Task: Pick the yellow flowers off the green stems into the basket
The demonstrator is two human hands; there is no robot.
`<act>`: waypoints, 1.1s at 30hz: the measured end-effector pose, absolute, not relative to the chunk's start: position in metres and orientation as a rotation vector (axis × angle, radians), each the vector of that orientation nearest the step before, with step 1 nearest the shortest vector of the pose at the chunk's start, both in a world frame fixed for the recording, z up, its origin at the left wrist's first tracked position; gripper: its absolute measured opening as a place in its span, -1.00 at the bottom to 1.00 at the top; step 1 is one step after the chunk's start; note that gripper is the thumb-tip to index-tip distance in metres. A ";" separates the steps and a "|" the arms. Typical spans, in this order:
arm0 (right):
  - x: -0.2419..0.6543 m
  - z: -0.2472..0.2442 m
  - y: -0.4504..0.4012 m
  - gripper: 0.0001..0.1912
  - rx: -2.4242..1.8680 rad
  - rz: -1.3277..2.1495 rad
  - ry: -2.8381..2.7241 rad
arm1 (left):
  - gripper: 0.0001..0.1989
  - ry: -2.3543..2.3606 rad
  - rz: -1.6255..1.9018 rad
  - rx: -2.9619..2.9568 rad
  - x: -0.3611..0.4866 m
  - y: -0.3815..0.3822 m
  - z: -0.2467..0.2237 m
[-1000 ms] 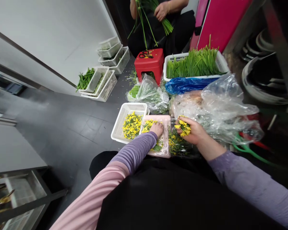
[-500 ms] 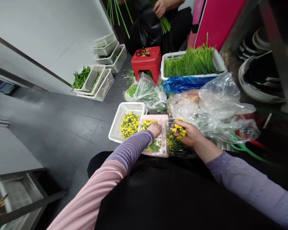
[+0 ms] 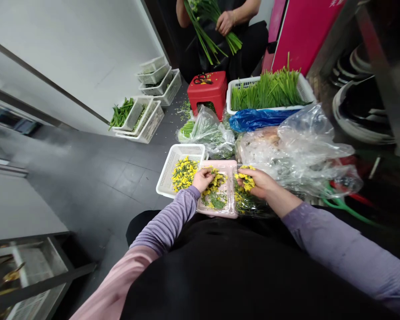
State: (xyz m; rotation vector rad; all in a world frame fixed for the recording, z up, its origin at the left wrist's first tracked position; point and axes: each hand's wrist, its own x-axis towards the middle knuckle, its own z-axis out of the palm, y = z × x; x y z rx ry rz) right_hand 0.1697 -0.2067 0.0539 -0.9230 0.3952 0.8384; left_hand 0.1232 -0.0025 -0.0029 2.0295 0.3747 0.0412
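- Yellow flower bunch [image 3: 247,180]: located in R hand, above clear container; heads face L hand.
- R hand [image 3: 260,183]: fingers wrapped around bunch, thumb on far side.
- L hand [image 3: 202,179]: at far L part of pink tray, fingertips drawn together at flower heads; cannot tell if a sprig is gripped.
- Pink tray [image 3: 233,195]: directly ahead of wearer's black apron [image 3: 220,266]; contains loose sprigs [image 3: 217,201], yellow heads w/ green leaves.
- Clear container [image 3: 253,209]: just beside tray, R side; contains further yellow-headed stalks [image 3: 244,200].
- White basket [image 3: 164,178]: just beside tray, L side; perforated, contains flower heap [image 3: 184,172].
- Bagged greens [image 3: 209,133]: beyond basket & tray, in clear plastic.
- Blue bag [image 3: 260,119] & clear bags [image 3: 300,153]: ahead-R of tray; green handle [image 3: 343,203] at near R edge of clear bags.
- Red stool [image 3: 206,93]: beyond bagged greens; black scissors [image 3: 202,79] & yellow bits on top.
- Long basket [image 3: 232,103]: R of stool; filled w/ green stalks [image 3: 270,91].
- Co-worker [image 3: 248,49]: seated beyond stool, holding long greens [image 3: 208,26]; one hand [image 3: 225,22] closed around lower stems.
- Stacked baskets [image 3: 168,91]: L of stool, near wall.
- Green pods [image 3: 122,112]: in nearer basket group [image 3: 150,126], along same wall.
- Grey tiled floor [image 3: 120,166]: L of white basket.
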 end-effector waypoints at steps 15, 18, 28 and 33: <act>0.145 0.029 -0.185 -0.65 -1.295 0.791 -0.336 | -0.67 0.381 -0.253 1.169 0.076 -0.028 0.061; 0.144 0.024 -0.187 -0.59 -1.437 0.785 -0.445 | -0.65 0.381 -0.231 1.228 0.074 -0.038 0.060; 0.152 0.033 -0.196 -0.70 -1.940 0.469 -0.575 | -0.61 0.514 -0.108 1.358 0.070 -0.039 0.062; 0.151 0.043 -0.197 -0.79 -2.085 0.419 -0.716 | -0.67 0.477 -0.135 1.520 0.068 -0.038 0.073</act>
